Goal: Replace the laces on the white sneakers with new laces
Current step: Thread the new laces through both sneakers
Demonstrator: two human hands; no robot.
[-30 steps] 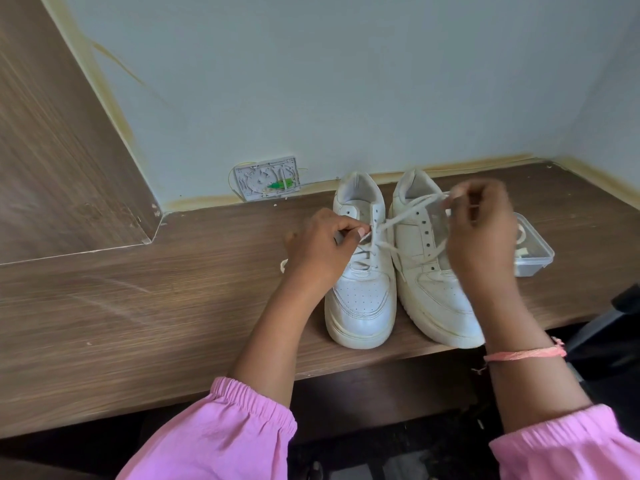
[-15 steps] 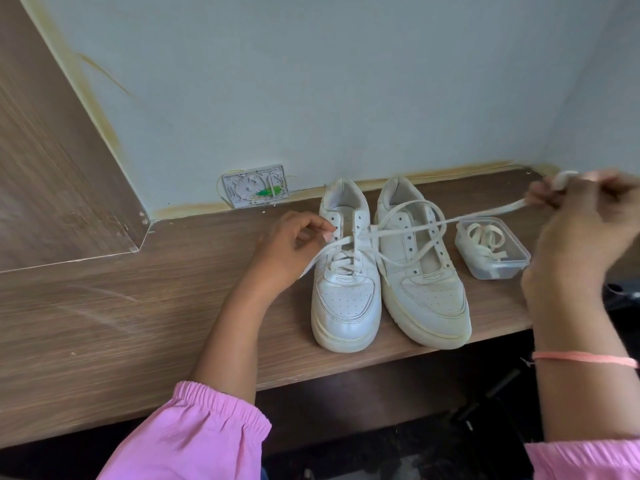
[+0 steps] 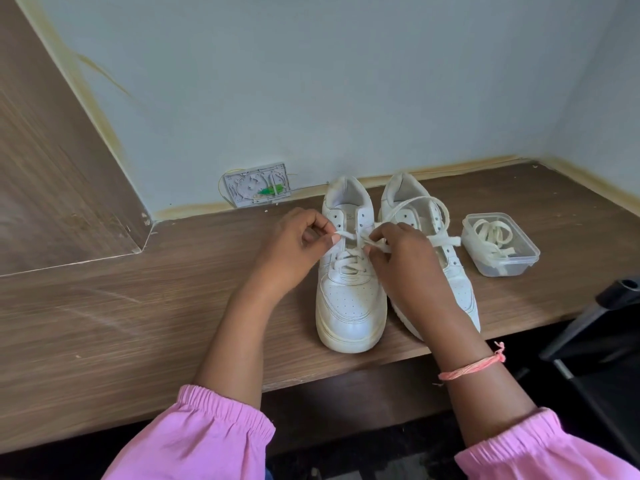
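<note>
left sneaker on desk, toe at 6, heel at 12, so eyelet rows run 6-12; lace crosses mid-tongue, 9 to 3; left hand pinches one end, right hand pinches other; right nearer next eyelet, I'd guess

Both forearms are showing bare from wrist to mid-forearm. Pink sleeves are covering the arms above that: left sleeve, right sleeve. Each sleeve is ending in a gathered, elasticated cuff, and the fabric is bunching loosely behind it. A thin pink-orange thread band is circling the right wrist, its knotted frayed end sticking out at the outer side.
</note>
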